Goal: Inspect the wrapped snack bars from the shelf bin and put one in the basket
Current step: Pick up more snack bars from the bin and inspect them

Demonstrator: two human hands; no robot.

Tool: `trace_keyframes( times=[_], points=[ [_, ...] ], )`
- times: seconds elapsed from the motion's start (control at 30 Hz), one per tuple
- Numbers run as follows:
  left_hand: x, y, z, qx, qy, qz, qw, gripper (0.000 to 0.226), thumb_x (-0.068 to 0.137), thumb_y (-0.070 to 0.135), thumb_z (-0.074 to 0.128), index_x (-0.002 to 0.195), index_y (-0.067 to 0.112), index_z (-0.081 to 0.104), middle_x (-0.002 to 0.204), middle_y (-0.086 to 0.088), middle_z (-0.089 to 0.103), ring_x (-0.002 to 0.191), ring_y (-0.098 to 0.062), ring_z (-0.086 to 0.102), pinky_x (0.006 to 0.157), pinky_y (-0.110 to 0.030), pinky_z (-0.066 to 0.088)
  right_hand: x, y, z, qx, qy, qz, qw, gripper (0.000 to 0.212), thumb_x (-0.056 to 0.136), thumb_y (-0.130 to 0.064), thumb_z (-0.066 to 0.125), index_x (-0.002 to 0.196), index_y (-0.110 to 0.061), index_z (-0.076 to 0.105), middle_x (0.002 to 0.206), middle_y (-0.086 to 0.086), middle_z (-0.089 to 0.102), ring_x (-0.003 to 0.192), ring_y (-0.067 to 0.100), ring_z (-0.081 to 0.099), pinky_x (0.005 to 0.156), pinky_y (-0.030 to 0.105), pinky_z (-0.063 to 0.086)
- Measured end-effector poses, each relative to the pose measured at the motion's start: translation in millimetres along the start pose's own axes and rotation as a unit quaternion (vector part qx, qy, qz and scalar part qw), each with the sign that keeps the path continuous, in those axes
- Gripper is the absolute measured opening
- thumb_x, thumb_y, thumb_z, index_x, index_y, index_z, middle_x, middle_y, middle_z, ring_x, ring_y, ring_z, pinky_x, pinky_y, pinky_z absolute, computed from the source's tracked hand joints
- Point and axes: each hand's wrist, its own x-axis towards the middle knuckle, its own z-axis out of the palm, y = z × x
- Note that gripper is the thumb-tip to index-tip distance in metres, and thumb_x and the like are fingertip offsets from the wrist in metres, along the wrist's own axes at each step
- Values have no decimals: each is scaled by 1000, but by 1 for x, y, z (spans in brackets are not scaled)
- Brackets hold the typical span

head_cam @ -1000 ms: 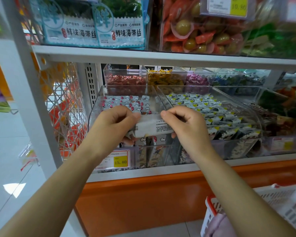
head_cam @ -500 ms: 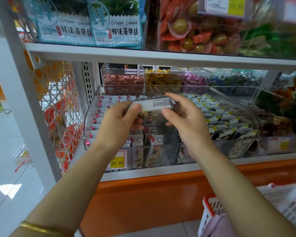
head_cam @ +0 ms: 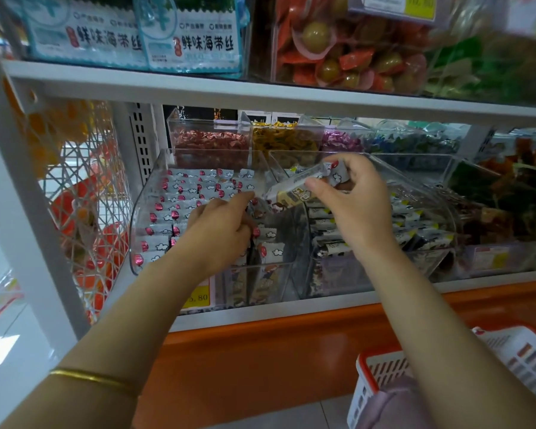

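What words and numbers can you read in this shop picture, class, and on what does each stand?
"鲜味海带丝": both blue-and-white packets on the top shelf.
"80": yellow price tag on the left bin's front, the rest hidden.
Too blurred to read: upper price tag, right bin label, the print on the snack bar in the right hand.

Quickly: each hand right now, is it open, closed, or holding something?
Left hand: over the bin, fingers curled down; whether it holds anything cannot be told.
Right hand: pinches one wrapped snack bar.
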Motion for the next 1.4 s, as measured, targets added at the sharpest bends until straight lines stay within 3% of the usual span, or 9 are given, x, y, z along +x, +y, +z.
trace_keyframes(
  times=[0.2, 0.43, 0.57, 0.8, 0.9, 0.97, 1.1, 1.17, 1.4],
  points=[
    [7, 4, 3, 27, 18, -16, 999, 41, 96, 26, 37, 137, 21, 36, 124, -14, 55, 118, -31, 43, 102, -41, 27, 5, -9, 10, -103, -43, -74, 991, 31, 82, -20, 69, 111, -15, 59, 102, -10, 52, 91, -3, 41, 74, -6, 27],
    [7, 0, 5, 16, 24, -21, 999, 48, 84, 25, 56, 129, 19, 40, 116, -7, 61, 110, -28, 52, 100, -42, 32, 9, -13, 26, -206, -159, -106, 960, 41, 78, -26, 73, 116, -16, 60, 119, 1, 62, 108, 16, 54, 79, 16, 32],
    [5, -2, 2, 17, 11, -27, 999, 69, 81, 33, 58, 142, 22, 27, 128, -8, 55, 119, -29, 47, 106, -45, 28, 14, -14, 42, -324, -223, -114, 912, 46, 79, -36, 72, 118, -18, 57, 111, 3, 65, 105, 25, 57, 92, 39, 39],
    [0, -9, -6, -26, 17, -40, 999, 78, 80, 38, 62, 145, 22, 23, 135, -8, 51, 125, -29, 42, 106, -50, 32, 23, -12, 55, -419, -394, -144, 805, 21, 93, -30, 51, 109, -26, 63, 94, -1, 62, 102, 25, 52, 102, 43, 27],
    [-3, -12, -10, -43, 21, -44, 998, 75, 81, 32, 62, 145, 21, 24, 135, -9, 50, 125, -31, 42, 104, -51, 34, 31, -12, 56, -437, -440, -144, 771, 30, 94, -18, 43, 115, -28, 63, 104, 2, 57, 112, 25, 42, 98, 42, 27],
    [-5, -13, -12, -53, 22, -49, 997, 74, 82, 25, 61, 145, 22, 24, 135, -7, 50, 120, -31, 46, 101, -51, 38, 36, -12, 55, -435, -443, -137, 772, 34, 95, -14, 42, 119, -27, 62, 117, 3, 58, 116, 25, 44, 97, 40, 32],
    [-6, -16, -16, -71, 27, -58, 995, 70, 84, 21, 58, 145, 22, 23, 129, -9, 52, 108, -33, 51, 92, -49, 45, 48, -14, 53, -345, -367, -84, 860, 34, 90, 1, 51, 108, -21, 69, 123, 5, 62, 110, 22, 57, 95, 40, 47],
    [-7, -17, -17, -74, 30, -58, 995, 69, 85, 20, 57, 145, 21, 23, 128, -10, 52, 107, -33, 51, 91, -48, 46, 51, -13, 56, -355, -333, -91, 869, 30, 88, 0, 56, 103, -21, 70, 123, 7, 60, 112, 24, 55, 95, 39, 46],
    [-11, -16, -19, -77, 40, -53, 995, 67, 85, 17, 55, 145, 20, 25, 136, -11, 48, 120, -31, 45, 96, -45, 44, 46, -13, 73, -532, -331, -164, 762, 6, 87, -15, 61, 91, -19, 62, 123, 9, 54, 123, 28, 39, 105, 46, 28]
  ],
)
